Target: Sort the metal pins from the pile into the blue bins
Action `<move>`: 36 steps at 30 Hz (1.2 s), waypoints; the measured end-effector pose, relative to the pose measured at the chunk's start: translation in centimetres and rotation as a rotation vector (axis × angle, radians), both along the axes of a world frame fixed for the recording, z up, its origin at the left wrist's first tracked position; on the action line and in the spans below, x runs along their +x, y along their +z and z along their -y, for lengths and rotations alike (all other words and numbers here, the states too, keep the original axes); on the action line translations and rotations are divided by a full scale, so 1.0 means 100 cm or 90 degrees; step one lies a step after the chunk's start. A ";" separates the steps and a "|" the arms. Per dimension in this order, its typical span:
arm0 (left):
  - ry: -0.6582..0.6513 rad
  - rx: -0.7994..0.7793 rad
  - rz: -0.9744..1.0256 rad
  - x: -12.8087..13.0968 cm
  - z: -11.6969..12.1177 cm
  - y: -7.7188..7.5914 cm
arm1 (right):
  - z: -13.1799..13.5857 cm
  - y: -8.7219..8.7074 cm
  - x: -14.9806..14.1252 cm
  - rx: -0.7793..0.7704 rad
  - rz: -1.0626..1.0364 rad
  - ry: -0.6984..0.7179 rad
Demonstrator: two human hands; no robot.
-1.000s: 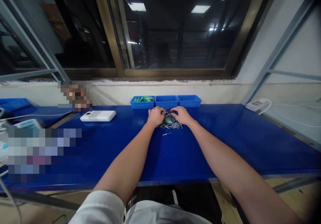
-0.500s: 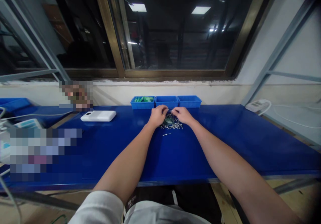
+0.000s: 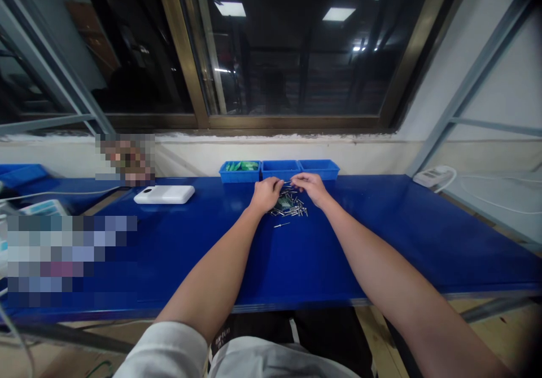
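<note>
A loose pile of metal blind rivets (image 3: 296,209) lies on the blue tabletop, with a small dark green piece (image 3: 284,201) among them. One rivet (image 3: 282,225) rests apart, nearer to me. Over the pile's left side, my left hand (image 3: 266,194) pinches with thumb and forefinger. Across from it my right hand (image 3: 312,188) is also closed in a pinch. A thin blind rivet (image 3: 287,183) spans the small gap between the two sets of fingertips. Its ends are partly hidden by the fingers.
Three blue bins stand behind my hands: the left bin (image 3: 240,179) holds green-and-white packets; the middle bin (image 3: 280,166) and right bin (image 3: 319,168) are beside it. A white power bank (image 3: 165,195) lies to the left. A white power strip (image 3: 432,177) sits far right.
My right hand's fingertips have lifted slightly and shifted a little, and the rivet between the hands shows more clearly. My left hand has hardly moved.
</note>
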State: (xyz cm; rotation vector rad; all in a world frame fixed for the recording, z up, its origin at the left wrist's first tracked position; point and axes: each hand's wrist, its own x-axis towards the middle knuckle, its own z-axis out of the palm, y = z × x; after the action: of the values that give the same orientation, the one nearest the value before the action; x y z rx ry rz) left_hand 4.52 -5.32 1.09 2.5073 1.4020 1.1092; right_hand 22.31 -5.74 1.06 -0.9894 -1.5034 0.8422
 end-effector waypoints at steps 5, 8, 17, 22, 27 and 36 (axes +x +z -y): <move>0.064 -0.050 0.036 -0.004 -0.005 -0.003 | -0.007 -0.002 0.015 0.040 0.041 -0.160; 0.107 -0.088 0.029 -0.009 -0.010 -0.005 | -0.010 -0.002 0.031 0.061 0.139 -0.283; 0.154 -0.131 -0.035 -0.011 -0.011 -0.006 | -0.009 -0.002 0.042 -0.027 0.486 -0.487; 0.152 -0.132 -0.072 -0.011 -0.009 -0.008 | -0.010 -0.003 0.039 -0.052 0.583 -0.481; 0.143 -0.131 -0.087 -0.011 -0.009 -0.008 | -0.017 -0.011 0.044 -0.071 0.560 -0.412; 0.128 -0.134 -0.153 -0.010 -0.008 -0.008 | -0.013 -0.012 0.025 0.113 0.516 -0.305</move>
State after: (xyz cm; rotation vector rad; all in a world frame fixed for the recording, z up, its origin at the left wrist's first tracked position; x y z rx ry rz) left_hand 3.51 -4.54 0.33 2.4536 1.7609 0.6548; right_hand 24.79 -4.41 -0.12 -1.5722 -1.8343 -0.0697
